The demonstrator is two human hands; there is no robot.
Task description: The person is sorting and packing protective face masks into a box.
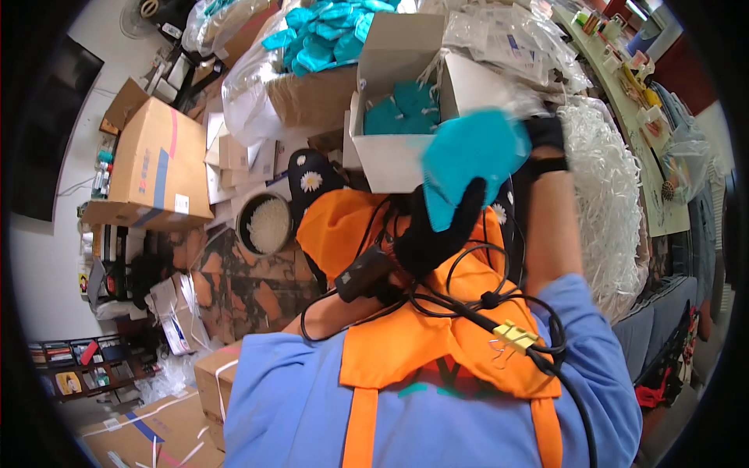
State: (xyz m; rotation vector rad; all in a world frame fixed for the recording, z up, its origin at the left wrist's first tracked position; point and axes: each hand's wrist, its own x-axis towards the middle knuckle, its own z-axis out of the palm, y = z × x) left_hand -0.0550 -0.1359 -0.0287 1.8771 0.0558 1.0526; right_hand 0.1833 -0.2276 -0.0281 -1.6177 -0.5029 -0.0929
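My left hand (pixel 443 228), in a black glove, is closed on the lower edge of a flat teal face mask (pixel 474 156). The thumb lies over the front of the mask. My right hand (pixel 544 139), also in a black glove, is beside the mask's right edge; motion smears its fingers, so I cannot tell whether it touches the mask. Just beyond the held mask, an open white box (pixel 392 162) contains several teal masks (pixel 404 109) with white loops. To the right of my right hand lies a large heap of white elastic loops (pixel 597 195).
More teal masks (pixel 328 35) are piled on a carton at the back. A bowl of white bits (pixel 268 225) stands on the floor, left of my knees. An open cardboard box (pixel 160 160) is farther left. Black cables (pixel 468 308) cross my orange apron (pixel 437 343).
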